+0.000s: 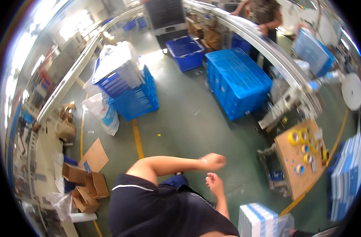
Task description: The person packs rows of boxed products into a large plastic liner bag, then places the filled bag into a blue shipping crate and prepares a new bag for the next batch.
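Observation:
My left hand (pixel 214 161) is curled into a loose fist in front of my body, slightly smeared by motion. The left forearm crosses from the left, and a pale band circles its wrist. Just below it, apart from it, is my right hand (pixel 215 183), its fingers bent inward. A small pale spot shows at its fingertips, too small to name. Neither hand touches a crate, carton or bench. Nearest to the right forearm stands a stack of white-and-blue packages (pixel 256 221), partly wrapped in clear film.
Ahead stand a lidded blue crate (pixel 239 81), stacked blue crates (pixel 135 98), a white sack (pixel 103 114) and a blue bin (pixel 184 53). Tape rolls lie on a wooden-topped bench (pixel 291 164) at right. Open cartons (pixel 85 187) sit at left. A person (pixel 263 17) works behind the conveyor rail (pixel 263 39).

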The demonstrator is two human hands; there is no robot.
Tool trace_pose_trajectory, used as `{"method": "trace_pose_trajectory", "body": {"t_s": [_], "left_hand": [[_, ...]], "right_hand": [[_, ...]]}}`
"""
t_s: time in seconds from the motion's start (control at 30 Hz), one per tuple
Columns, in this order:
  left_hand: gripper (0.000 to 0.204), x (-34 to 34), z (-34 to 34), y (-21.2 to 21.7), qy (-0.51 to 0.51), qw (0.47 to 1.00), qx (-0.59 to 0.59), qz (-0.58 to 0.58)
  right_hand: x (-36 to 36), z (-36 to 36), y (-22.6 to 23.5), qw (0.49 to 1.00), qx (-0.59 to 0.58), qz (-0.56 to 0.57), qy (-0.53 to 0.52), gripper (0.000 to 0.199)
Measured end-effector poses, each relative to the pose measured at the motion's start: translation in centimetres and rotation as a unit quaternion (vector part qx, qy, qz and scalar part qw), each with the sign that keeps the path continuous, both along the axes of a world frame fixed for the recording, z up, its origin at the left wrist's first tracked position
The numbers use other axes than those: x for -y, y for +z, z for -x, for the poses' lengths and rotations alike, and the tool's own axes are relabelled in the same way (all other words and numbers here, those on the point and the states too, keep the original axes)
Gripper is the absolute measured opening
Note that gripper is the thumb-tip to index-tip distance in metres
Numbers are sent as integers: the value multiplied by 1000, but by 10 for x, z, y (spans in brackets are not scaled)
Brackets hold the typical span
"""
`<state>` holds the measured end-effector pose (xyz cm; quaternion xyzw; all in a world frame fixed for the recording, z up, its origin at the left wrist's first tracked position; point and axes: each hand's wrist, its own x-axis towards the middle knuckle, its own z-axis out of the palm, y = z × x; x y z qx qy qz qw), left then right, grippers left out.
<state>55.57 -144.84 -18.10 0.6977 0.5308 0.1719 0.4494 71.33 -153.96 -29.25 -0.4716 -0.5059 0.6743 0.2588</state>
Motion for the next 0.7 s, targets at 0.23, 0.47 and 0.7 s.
{"method": "trace_pose_trajectory", "body": {"t_s": [0.23,0.47,0.7], "left_hand": [[28,89,423,-13,476,863,-129,106],[22,56,682,-30,684,716,-104,97],[15,-186,869,-8,743,621,-170,-182]], "right_hand": [[-127,64,-88,970,122,178,-114,16],[-175,56,-136,807,389,431,-106,7],[-459,185,-140,871,341,299,-190,12]]}}
